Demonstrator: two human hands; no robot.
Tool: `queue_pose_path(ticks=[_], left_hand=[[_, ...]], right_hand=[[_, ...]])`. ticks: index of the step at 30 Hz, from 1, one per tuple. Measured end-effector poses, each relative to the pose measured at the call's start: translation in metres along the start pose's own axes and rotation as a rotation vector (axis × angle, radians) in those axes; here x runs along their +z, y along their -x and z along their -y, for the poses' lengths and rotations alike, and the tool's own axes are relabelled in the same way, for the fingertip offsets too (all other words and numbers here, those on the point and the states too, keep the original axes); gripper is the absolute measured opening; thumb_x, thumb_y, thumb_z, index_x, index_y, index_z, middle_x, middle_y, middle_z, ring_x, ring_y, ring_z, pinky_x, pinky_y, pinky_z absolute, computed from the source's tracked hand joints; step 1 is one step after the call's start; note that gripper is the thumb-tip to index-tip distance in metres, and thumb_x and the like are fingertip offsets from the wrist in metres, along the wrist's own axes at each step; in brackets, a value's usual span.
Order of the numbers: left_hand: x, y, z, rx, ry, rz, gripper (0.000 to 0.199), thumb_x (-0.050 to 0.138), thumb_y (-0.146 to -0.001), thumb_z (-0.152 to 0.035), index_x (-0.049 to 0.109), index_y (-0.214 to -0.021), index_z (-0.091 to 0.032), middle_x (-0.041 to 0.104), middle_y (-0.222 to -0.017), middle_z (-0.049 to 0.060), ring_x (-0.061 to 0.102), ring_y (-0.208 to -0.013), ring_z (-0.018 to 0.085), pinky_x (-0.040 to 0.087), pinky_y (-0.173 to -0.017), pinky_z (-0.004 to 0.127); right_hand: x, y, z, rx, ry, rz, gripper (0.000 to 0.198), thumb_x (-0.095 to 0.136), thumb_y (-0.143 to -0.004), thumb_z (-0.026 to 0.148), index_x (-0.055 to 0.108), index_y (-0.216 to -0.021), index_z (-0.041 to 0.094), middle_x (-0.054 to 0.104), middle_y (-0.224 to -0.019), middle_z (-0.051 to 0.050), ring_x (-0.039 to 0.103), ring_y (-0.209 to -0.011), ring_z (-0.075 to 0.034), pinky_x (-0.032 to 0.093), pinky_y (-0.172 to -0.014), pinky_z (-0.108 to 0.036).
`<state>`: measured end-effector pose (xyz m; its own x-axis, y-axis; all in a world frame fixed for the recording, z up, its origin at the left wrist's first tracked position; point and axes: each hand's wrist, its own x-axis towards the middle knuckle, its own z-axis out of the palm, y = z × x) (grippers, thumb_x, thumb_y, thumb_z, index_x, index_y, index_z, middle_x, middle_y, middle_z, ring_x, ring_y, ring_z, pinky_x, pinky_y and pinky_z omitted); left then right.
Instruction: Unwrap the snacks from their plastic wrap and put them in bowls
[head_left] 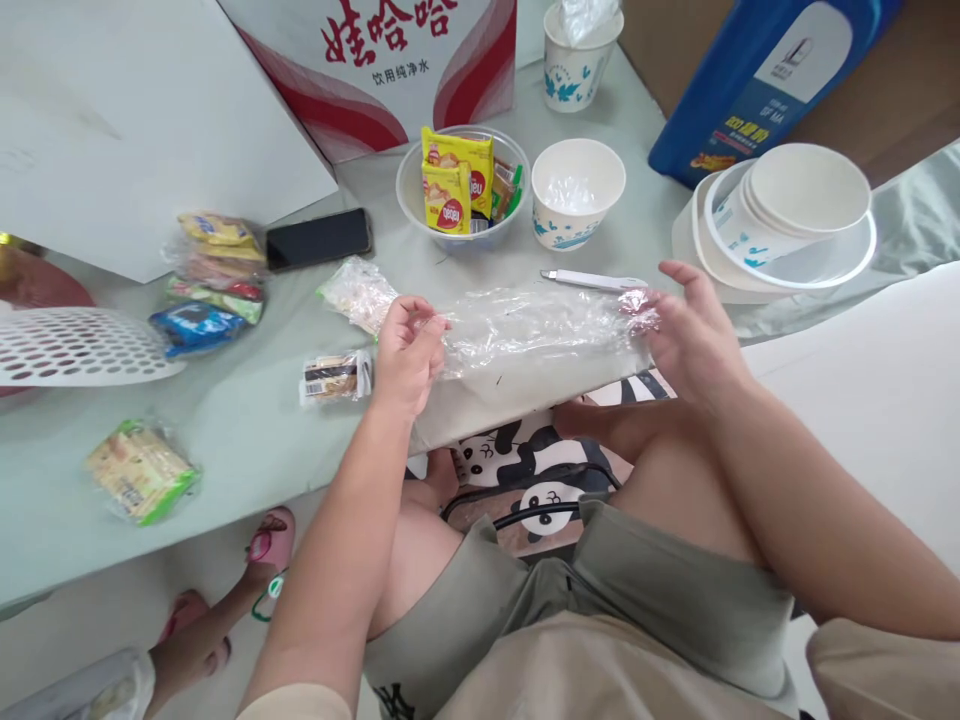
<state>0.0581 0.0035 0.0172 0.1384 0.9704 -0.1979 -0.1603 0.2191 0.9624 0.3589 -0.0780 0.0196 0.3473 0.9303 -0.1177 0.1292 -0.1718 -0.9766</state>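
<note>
A clear plastic bag [532, 325] is stretched sideways between my two hands, just over the table's front edge. My left hand [411, 352] pinches its left end, fingers closed. At the other end, my right hand [694, 335] has thumb and fingers on the crumpled plastic, with the index finger raised. Behind the bag lies a white utility knife [592, 280]. Close to my left hand are a clear snack packet [361, 295] with pale contents and a small wrapped snack [335, 378].
A clear bowl [409, 200] holds yellow snack packs. Nearby stand a paper cup [577, 195], another cup [574, 85], stacked tubs [862, 255], a blue bottle [750, 90] and a phone [319, 240]. More packets [214, 270] and wrapped crackers [142, 470] lie left. Another person's foot [270, 545] shows below.
</note>
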Motion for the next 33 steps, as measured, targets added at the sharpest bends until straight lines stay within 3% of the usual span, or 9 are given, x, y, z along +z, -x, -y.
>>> queue_pose_path(ticks=[3, 6, 11, 15, 20, 24, 27, 33], left_hand=[[0.001, -0.003, 0.007, -0.011, -0.018, 0.013, 0.038, 0.079, -0.071, -0.031, 0.047, -0.09, -0.026, 0.047, -0.065, -0.01, 0.03, -0.04, 0.003, 0.019, -0.038, 0.02], [0.001, -0.009, 0.012, 0.006, 0.01, 0.005, 0.031, 0.076, -0.076, -0.035, 0.049, -0.084, -0.024, 0.048, -0.065, -0.007, 0.041, -0.047, 0.005, 0.028, -0.043, 0.02], [-0.001, -0.025, 0.013, 0.137, 0.06, -0.128, 0.024, 0.076, -0.078, -0.03, 0.053, -0.08, -0.023, 0.049, -0.067, -0.005, 0.047, -0.054, 0.007, 0.036, -0.048, 0.021], [-0.006, -0.027, 0.011, 0.184, 0.083, -0.172, 0.032, 0.083, -0.076, -0.035, 0.056, -0.092, -0.026, 0.057, -0.077, -0.004, 0.055, -0.061, 0.008, 0.045, -0.055, 0.021], [-0.006, -0.005, 0.006, -0.073, 0.13, 0.019, 0.057, 0.086, -0.071, -0.057, 0.057, -0.109, -0.027, 0.072, -0.104, 0.003, 0.074, -0.091, 0.018, 0.059, -0.073, 0.028], [-0.003, 0.012, 0.003, -0.232, -0.052, 0.14, 0.052, 0.092, -0.063, -0.05, 0.067, -0.094, -0.018, 0.076, -0.084, 0.005, 0.075, -0.078, 0.019, 0.059, -0.068, 0.028], [-0.004, 0.016, 0.001, -0.207, -0.165, 0.16, 0.041, 0.086, -0.068, -0.053, 0.07, -0.079, -0.017, 0.076, -0.076, 0.004, 0.074, -0.075, 0.019, 0.057, -0.066, 0.027], [-0.011, 0.02, -0.009, -0.117, -0.33, 0.227, 0.027, 0.076, -0.074, -0.044, 0.073, -0.067, -0.018, 0.078, -0.079, 0.006, 0.074, -0.087, 0.02, 0.056, -0.079, 0.03]], right_hand=[[0.003, 0.01, -0.003, -0.034, 0.094, 0.05, 0.07, 0.072, -0.082, 0.044, 0.039, -0.143, 0.035, 0.067, -0.099, -0.003, 0.072, -0.093, -0.027, 0.059, -0.081, -0.047], [0.004, 0.012, -0.006, -0.04, 0.145, 0.034, 0.066, 0.071, -0.083, 0.04, 0.042, -0.142, 0.036, 0.064, -0.093, 0.0, 0.069, -0.074, -0.022, 0.059, -0.071, -0.045], [0.006, 0.01, -0.006, 0.04, 0.18, 0.023, 0.059, 0.072, -0.081, 0.034, 0.047, -0.134, 0.033, 0.061, -0.095, 0.0, 0.05, -0.05, -0.011, 0.047, -0.047, -0.034], [0.013, 0.012, 0.005, 0.157, 0.151, -0.037, 0.053, 0.07, -0.076, 0.025, 0.047, -0.123, 0.03, 0.054, -0.086, 0.003, 0.052, -0.05, -0.013, 0.046, -0.047, -0.035], [0.017, 0.015, 0.02, 0.136, 0.061, -0.143, 0.052, 0.065, -0.071, 0.015, 0.046, -0.117, 0.028, 0.052, -0.081, 0.006, 0.063, -0.062, -0.015, 0.054, -0.065, -0.037], [0.012, 0.02, 0.021, 0.131, 0.147, -0.171, 0.048, 0.062, -0.075, 0.016, 0.052, -0.121, 0.026, 0.058, -0.068, 0.006, 0.063, -0.065, -0.017, 0.052, -0.074, -0.04], [0.007, 0.025, 0.023, 0.177, 0.275, -0.174, 0.046, 0.062, -0.08, 0.024, 0.057, -0.126, 0.024, 0.061, -0.058, 0.004, 0.062, -0.061, -0.02, 0.047, -0.066, -0.039], [0.002, 0.034, 0.028, 0.24, 0.377, -0.154, 0.052, 0.065, -0.079, 0.034, 0.061, -0.13, 0.023, 0.069, -0.06, 0.002, 0.056, -0.052, -0.018, 0.043, -0.06, -0.035]])
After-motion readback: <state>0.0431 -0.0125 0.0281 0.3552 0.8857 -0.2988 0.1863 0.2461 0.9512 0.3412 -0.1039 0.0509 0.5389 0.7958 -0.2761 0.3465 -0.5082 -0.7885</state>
